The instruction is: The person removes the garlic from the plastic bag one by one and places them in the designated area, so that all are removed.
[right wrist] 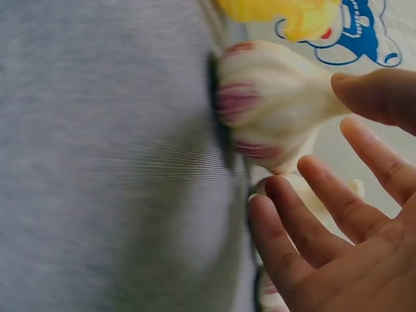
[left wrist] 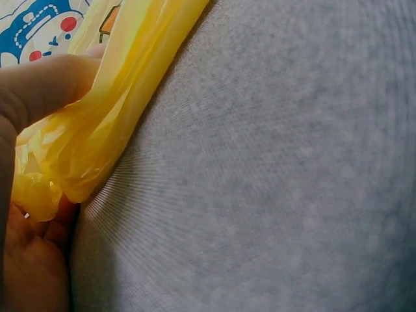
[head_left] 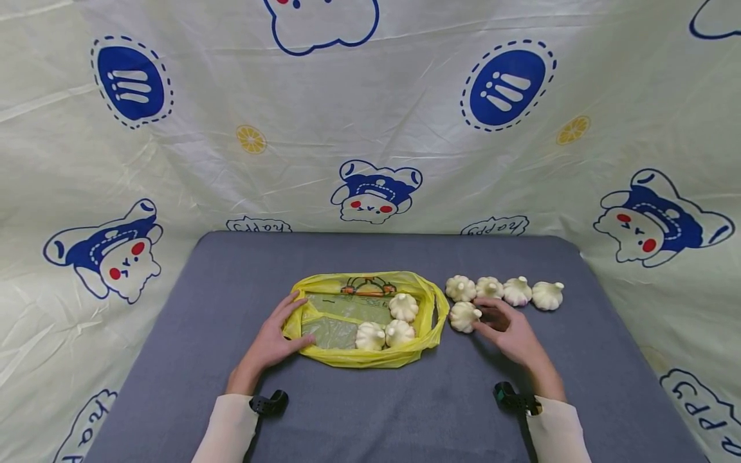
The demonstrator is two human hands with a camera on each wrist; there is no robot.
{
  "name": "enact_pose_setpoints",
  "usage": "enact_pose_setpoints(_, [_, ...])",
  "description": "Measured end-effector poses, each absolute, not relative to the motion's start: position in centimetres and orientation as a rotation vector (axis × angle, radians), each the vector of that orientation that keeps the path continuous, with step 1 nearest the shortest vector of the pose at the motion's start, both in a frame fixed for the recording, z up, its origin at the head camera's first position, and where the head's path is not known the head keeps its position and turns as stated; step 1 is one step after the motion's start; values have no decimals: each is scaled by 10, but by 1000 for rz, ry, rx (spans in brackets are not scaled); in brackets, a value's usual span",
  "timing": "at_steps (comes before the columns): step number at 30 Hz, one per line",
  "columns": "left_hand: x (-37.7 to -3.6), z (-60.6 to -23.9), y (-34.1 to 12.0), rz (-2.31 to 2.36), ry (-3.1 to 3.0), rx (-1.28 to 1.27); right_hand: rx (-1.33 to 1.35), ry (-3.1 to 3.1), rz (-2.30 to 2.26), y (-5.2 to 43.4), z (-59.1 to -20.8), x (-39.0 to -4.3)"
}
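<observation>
A yellow plastic bag [head_left: 425, 305] lies open on the grey table [head_left: 370, 411] with three garlic bulbs [head_left: 386, 333] inside. My left hand [head_left: 298, 321] grips the bag's left rim. In the left wrist view the bag [left wrist: 123, 84] is pinched between the thumb and palm of that hand [left wrist: 39, 91]. One loose garlic bulb [head_left: 464, 316] lies just right of the bag, and my right hand [head_left: 480, 319] touches it with spread fingers. In the right wrist view the thumb tip of this hand [right wrist: 325, 149] meets the bulb [right wrist: 273, 104], and the fingers are not curled round it.
Several more garlic bulbs [head_left: 503, 290] lie in a row behind my right hand. A printed cloth backdrop [head_left: 370, 128] surrounds the table on three sides. Bare grey table surface extends in front of the bag and to the far left and right.
</observation>
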State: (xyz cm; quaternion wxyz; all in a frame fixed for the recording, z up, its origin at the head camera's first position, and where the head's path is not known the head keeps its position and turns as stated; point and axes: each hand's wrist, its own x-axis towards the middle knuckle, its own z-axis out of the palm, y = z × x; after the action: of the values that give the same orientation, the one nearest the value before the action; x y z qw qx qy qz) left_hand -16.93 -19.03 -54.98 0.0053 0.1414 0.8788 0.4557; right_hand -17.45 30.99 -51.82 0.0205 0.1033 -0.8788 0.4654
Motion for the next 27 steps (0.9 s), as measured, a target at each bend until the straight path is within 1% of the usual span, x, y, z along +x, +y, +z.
enact_pose_setpoints(7, [-169, -549, -190, 1436, 2754, 452, 357, -2779, 1384, 305, -494, -174])
enact_pose_setpoints(16, [-169, -551, -190, 1426, 2761, 453, 394, -2849, 1345, 284, -469, -177])
enact_pose_setpoints(27, [-169, -551, -190, 1434, 2759, 453, 574, -2868, 1325, 256, -451, -187])
